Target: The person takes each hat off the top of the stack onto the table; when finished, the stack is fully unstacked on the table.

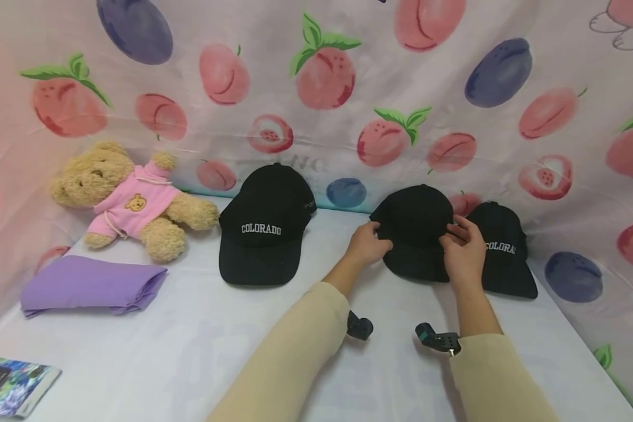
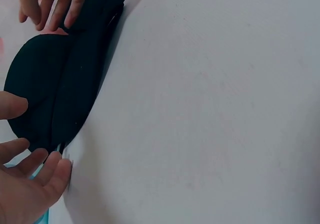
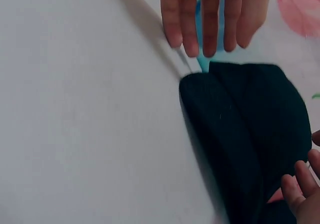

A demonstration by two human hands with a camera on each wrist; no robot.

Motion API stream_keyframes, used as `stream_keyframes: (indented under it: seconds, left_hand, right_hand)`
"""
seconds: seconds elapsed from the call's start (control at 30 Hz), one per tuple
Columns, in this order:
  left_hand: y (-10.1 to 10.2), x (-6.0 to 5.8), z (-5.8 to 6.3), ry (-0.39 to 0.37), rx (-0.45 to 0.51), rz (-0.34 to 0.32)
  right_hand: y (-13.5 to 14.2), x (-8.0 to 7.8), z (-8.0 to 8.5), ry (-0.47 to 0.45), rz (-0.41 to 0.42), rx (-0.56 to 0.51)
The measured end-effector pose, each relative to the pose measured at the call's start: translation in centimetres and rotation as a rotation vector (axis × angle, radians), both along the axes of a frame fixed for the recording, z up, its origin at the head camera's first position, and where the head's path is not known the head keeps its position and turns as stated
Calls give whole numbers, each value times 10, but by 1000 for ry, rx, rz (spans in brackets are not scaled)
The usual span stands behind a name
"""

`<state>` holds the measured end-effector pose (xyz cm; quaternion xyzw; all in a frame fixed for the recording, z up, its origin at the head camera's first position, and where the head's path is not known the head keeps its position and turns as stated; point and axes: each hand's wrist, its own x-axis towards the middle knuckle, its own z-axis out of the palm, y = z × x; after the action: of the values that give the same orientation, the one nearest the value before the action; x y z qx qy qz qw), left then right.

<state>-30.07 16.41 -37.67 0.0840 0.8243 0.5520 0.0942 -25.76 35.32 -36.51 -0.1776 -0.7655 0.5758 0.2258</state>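
A black cap point(image 1: 417, 228) with no lettering in sight lies on the white table, its brim toward me. My left hand point(image 1: 368, 243) is at its left edge, thumb and fingers spread apart; in the left wrist view, fingertips point(image 2: 62, 169) come up close to the cap's edge. On the opposite side, my right hand point(image 1: 465, 249) has its fingers loosely extended beside the cap. Whether either hand touches the fabric I cannot tell. Behind the right hand sits another black cap point(image 1: 506, 266) with white lettering, partly covered by that hand.
A third black cap point(image 1: 261, 258), reading COLORADO, stands left of my hands. Farther left are a teddy bear point(image 1: 137, 199) in a pink hoodie, a folded purple cloth point(image 1: 89, 284) and a colourful booklet point(image 1: 18, 384). A fruit-print curtain point(image 1: 274, 70) hangs behind the table.
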Motion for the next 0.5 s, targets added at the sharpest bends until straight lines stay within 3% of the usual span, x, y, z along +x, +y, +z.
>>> stream_keyframes:
  seconds: [0.2,0.5]
  left_hand:
    - [-5,4,1,7,9,-15]
    - [-11,6,3,17,32,-3]
  right_hand:
    - [-18,0,6,13,46,-50]
    - [-39,0,11,52,94,-20]
